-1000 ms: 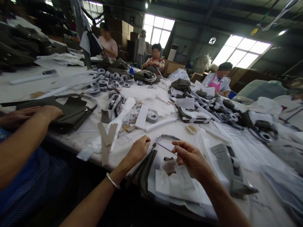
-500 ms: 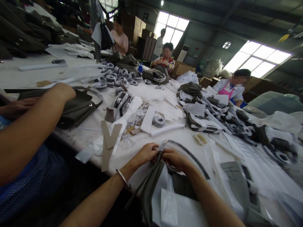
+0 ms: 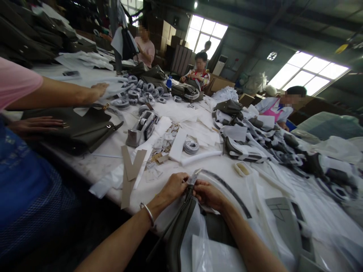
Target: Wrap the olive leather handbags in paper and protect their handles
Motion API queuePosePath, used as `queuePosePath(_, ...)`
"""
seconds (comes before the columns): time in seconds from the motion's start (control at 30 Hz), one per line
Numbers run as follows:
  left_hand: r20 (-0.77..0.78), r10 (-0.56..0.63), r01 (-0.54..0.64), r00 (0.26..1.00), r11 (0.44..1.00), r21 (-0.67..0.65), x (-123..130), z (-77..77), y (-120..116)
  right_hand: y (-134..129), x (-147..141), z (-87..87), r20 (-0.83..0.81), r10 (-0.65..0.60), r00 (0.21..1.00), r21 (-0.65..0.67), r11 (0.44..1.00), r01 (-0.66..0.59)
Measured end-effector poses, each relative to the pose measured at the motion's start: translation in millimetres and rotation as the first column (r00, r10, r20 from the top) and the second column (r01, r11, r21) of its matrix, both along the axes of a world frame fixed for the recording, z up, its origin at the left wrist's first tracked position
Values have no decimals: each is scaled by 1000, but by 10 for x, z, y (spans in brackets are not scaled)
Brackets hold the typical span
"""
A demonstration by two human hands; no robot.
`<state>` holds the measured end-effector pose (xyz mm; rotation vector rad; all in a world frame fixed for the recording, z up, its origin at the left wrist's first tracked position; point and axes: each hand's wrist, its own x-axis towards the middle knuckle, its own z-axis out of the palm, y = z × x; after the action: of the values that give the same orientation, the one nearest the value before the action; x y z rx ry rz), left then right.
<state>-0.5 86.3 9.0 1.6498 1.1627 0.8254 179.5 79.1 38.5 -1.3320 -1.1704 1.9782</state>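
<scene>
A dark olive handbag (image 3: 178,236) stands at the near table edge, with white wrapping sheet (image 3: 212,251) over its side. My left hand (image 3: 177,185), a silver bangle on its wrist, pinches the top end of the bag where the strap joins. Facing it, my right hand (image 3: 208,193) has its fingers closed on the same spot. Clear plastic film (image 3: 193,176) pokes up between the two hands. From there a dark, film-wrapped strap (image 3: 227,189) curves right across the table. The exact part under my fingertips is hidden.
Cardboard strips (image 3: 129,177) lie left of my hands, near a tape dispenser (image 3: 141,128). Beyond are a tape roll (image 3: 191,146) and several wrapped coils (image 3: 141,90). A co-worker's hand (image 3: 42,124) rests on another olive bag (image 3: 87,132). Wrapped bags (image 3: 244,147) pile up at right.
The co-worker at left has swung an arm away from the bag toward the wrapped coils. My hands stay at the bag's top, shifting slightly, and the clear film shows more between them.
</scene>
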Motion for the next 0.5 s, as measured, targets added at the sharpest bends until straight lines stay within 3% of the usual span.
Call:
queuePosePath(0.27,-107,107,-101,988,993,52,4,8,11,4,-8,113,291,-18,957,164,986,-32)
queuePosePath(0.5,62,101,-99,993,995,-35,-108,83,-47,-55,176,162,497,-83,864,298,951,-81)
